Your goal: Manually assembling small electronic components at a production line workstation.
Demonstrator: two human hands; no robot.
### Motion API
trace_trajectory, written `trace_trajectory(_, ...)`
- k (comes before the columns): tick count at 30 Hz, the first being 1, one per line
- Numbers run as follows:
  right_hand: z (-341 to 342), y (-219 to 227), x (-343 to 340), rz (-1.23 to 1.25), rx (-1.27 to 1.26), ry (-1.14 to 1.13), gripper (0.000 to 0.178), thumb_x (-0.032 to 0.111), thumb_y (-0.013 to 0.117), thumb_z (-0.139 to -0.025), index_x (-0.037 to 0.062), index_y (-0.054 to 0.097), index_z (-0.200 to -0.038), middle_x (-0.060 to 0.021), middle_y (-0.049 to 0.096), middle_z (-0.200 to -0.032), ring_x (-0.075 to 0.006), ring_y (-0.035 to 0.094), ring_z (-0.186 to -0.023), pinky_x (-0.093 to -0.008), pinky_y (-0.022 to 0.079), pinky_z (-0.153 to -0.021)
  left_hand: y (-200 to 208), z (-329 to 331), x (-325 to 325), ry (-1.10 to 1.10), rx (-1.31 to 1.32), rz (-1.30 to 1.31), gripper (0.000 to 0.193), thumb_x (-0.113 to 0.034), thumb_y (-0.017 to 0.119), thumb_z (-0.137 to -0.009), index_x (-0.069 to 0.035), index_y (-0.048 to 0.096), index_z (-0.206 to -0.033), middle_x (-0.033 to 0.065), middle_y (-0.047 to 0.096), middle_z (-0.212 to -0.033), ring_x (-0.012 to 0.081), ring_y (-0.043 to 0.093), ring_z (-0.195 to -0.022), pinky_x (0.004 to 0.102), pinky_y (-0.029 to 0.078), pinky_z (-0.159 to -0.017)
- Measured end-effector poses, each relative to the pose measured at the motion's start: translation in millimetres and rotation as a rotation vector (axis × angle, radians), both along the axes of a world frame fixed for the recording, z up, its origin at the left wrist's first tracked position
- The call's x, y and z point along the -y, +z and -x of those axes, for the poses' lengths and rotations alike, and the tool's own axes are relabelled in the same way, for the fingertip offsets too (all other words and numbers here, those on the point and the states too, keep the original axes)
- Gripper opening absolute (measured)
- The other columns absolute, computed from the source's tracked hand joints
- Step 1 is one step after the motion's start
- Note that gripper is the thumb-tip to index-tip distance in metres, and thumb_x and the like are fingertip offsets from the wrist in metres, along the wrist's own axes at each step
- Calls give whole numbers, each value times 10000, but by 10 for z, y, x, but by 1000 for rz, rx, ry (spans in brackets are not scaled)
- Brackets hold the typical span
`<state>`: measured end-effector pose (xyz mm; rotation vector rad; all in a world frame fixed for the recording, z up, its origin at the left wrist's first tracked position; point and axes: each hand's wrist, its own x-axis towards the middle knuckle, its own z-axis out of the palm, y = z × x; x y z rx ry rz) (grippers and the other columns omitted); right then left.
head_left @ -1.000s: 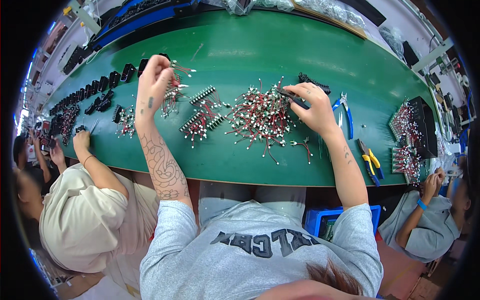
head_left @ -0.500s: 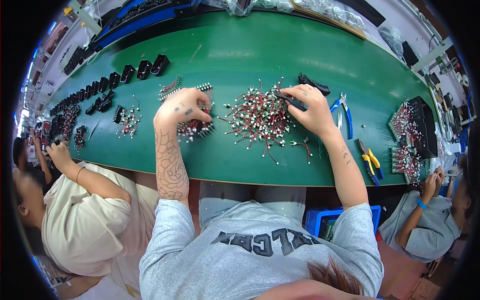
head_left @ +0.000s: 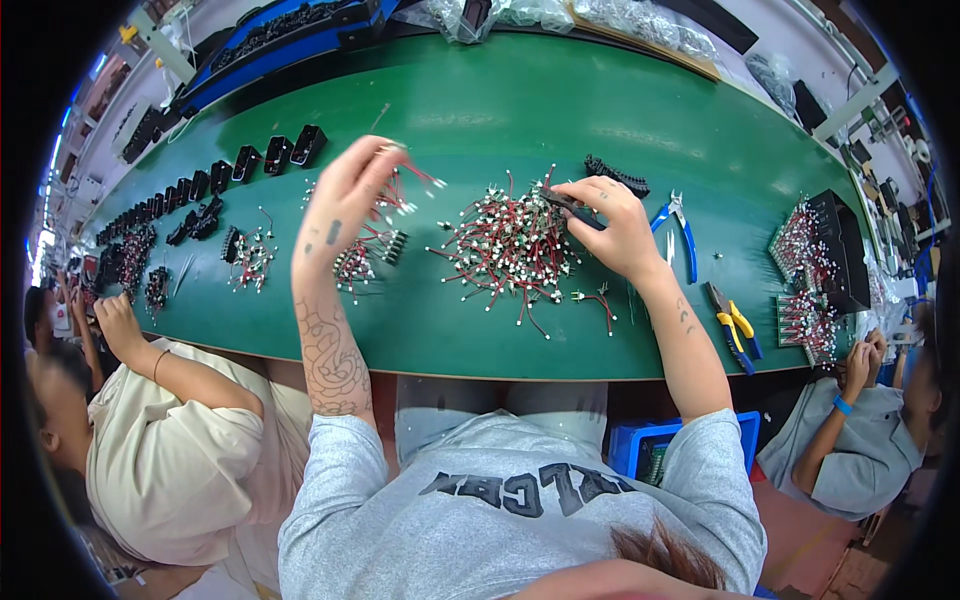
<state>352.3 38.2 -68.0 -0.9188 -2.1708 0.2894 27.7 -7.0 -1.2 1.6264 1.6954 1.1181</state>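
Note:
My left hand (head_left: 350, 190) is raised over the left-centre of the table, its fingers pinched on a red-wired piece with white connectors (head_left: 418, 172), blurred by motion. Beneath and beside it lies a group of wired pieces with a dark toothed edge (head_left: 395, 247), partly hidden by the hand. My right hand (head_left: 612, 222) is closed around a slim black tool (head_left: 568, 207). The tool's tip reaches the right side of a large heap of red-wired parts with white connectors (head_left: 510, 245); the tip's exact shape is hard to make out.
Right of my hand lie blue-handled pliers (head_left: 688, 235) and yellow-and-blue pliers (head_left: 735, 325). A black strip (head_left: 617, 175) sits behind. Black housings (head_left: 245, 163) line the far left, near a smaller wired heap (head_left: 252, 258). Wired boards (head_left: 806, 325) and a black box (head_left: 840, 250) stand right. Co-workers sit on both sides.
My left hand has lifted up and away from the wired pieces on the table, now carrying a red-wired piece. My right hand stays at the heap with the black tool.

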Motion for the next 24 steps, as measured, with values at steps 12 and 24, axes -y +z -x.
trace_trajectory(12, 2, 45, 61, 91, -20, 37, 358, 28, 660, -705, 68, 724, -1054, -77, 692, -912, -237, 616, -782, -318, 498, -733, -588, -814, -106, -582, 459, 197, 238, -273, 521, -1021, -76, 653, -1011, -50, 528, -719, 37, 442, -635, 190, 321, -544)
trace_trajectory(24, 7, 5, 53, -41, 67, 74, 332, 53, 680, -699, 71, 727, -1028, -70, 700, -913, -253, 623, -774, -319, 502, -734, -435, -828, -28, -546, 172, 122, 228, -229, 536, -1000, -31, 649, -986, -16, 585, -771, 91, 453, -647, 246, 365, -593)
